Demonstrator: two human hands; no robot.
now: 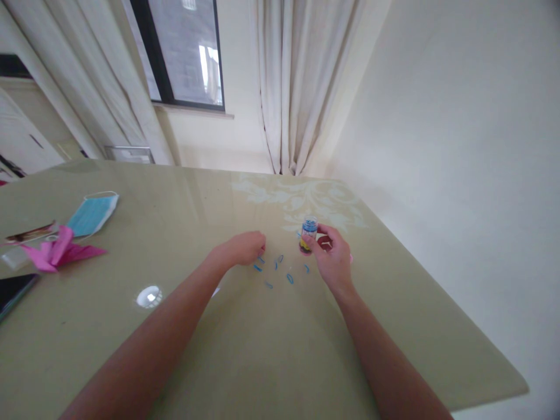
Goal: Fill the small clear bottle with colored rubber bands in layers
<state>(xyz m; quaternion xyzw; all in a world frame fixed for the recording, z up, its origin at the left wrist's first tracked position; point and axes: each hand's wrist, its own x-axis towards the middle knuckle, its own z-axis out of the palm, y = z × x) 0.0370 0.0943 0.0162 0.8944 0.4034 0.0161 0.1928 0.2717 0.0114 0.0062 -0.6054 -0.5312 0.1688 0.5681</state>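
Observation:
My right hand [335, 262] is wrapped around a small clear jar [309, 226], held upright, with blue bits showing near its top and a yellow patch lower down. A dark red shape [324, 241] shows among the fingers of this hand; I cannot tell what it is. To the left, my left hand [245, 248] is closed with its fingertips down at the table, touching or just above a small blue loop [261, 259]. Whether it grips anything is hidden. Several more thin blue loops, such as one loop [290, 279], lie scattered on the table between my hands.
The glossy table [262, 361] has its right edge near a white wall [472, 146]. At the left lie a blue face mask [93, 214], a folded pink paper shape [61, 249] and a dark flat device [15, 291]. Curtains [297, 81] hang behind the table.

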